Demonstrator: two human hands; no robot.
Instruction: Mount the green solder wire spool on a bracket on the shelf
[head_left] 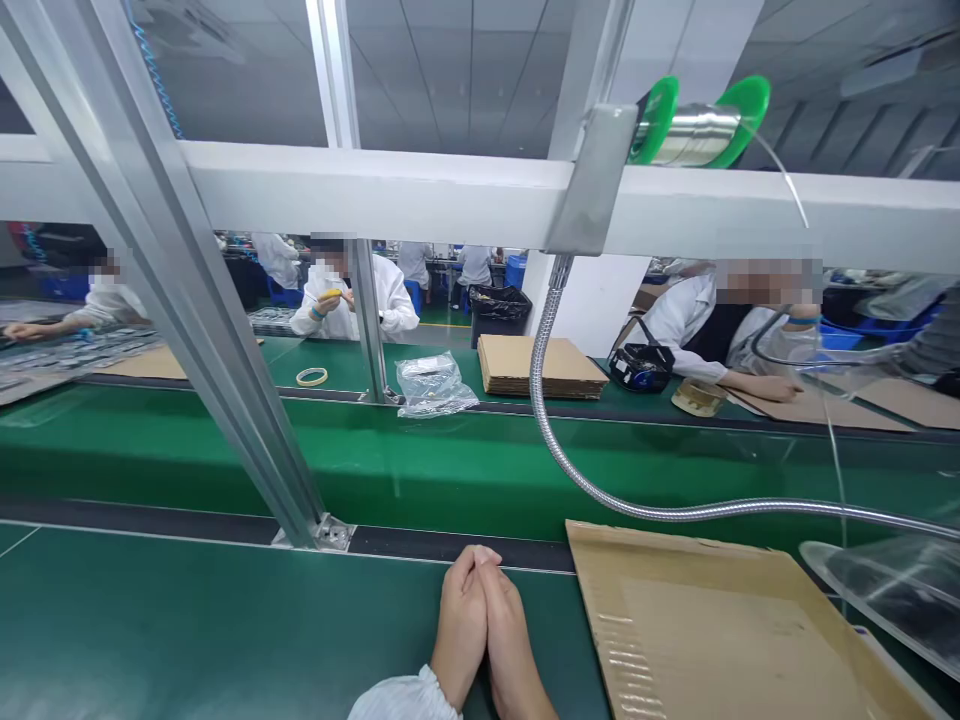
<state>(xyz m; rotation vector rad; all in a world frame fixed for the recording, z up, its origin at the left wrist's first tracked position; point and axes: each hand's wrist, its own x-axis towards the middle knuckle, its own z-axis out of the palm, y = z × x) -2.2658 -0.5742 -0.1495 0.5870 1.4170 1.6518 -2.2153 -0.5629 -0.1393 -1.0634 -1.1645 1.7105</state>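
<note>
My left hand (460, 622) and my right hand (508, 625) are pressed together at the front edge of the green work table (225, 630). Their fingers are closed and meet at the tips, and no object shows in either one. The palms face each other, so the space between them is hidden. Just to the right of my hands lies a shallow cardboard tray (705, 620) with a raised rim.
A metal post (225, 350) rises at left. A flexible metal hose (551, 430) curves down over the green belt (450, 470), below a solder wire spool (697, 135). Beyond are a plastic bag (433, 385), stacked cardboard (536, 365), a tape roll (312, 377) and seated co-workers.
</note>
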